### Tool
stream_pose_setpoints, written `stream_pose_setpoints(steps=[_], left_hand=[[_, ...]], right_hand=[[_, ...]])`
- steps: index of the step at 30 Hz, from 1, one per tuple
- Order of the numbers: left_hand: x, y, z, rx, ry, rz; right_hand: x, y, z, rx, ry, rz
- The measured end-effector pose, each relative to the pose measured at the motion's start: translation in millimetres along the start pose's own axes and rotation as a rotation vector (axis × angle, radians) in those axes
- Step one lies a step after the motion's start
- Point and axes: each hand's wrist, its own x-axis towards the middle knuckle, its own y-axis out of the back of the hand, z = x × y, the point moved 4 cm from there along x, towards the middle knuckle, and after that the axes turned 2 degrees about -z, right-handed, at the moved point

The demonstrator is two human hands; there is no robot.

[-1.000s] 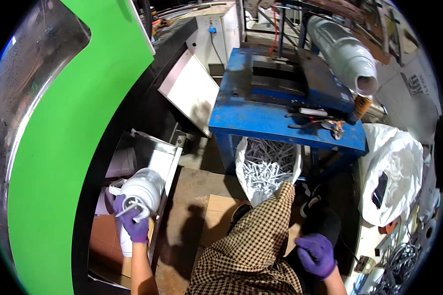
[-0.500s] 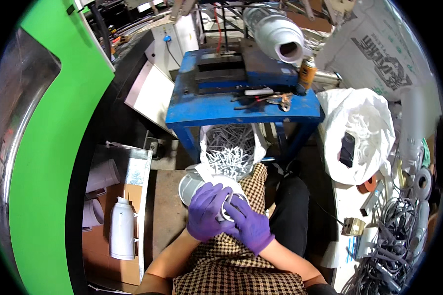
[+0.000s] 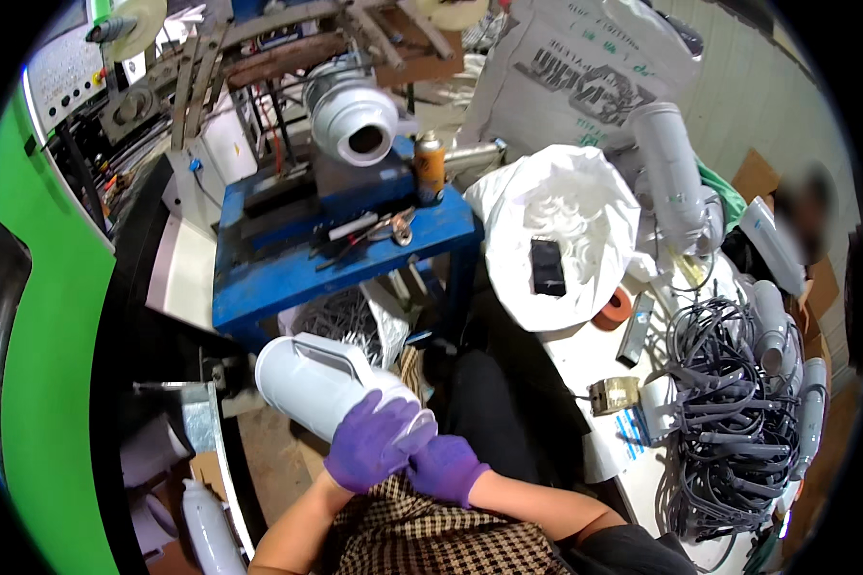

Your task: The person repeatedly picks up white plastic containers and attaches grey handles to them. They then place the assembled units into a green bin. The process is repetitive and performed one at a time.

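Another white jug (image 3: 209,527) lay in the bin (image 3: 225,460) at left. You held the handled white jug (image 3: 307,388) slanted before the blue table (image 3: 448,230), left hand (image 3: 372,446) clamped around its narrow end. Right hand (image 3: 451,470) bunched there, fingers hidden; can't tell its grip. Tangled grey parts (image 3: 729,431) lay far right.
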Motion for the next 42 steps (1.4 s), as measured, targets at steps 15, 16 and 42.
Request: stream_pose_setpoints(steps=[15,16,42], left_hand=[[-28,16,-120,-0.006,0.26,0.647],[-31,17,-117,0.041,0.24,0.644],[-33,44,-54,-0.05,0.457,0.402]], right_hand=[[10,260,208,-0.587,-0.593,0.678],[13,265,251,-0.634,-0.703,0.528],[-65,67,92,-0.291,-0.027,0.484]])
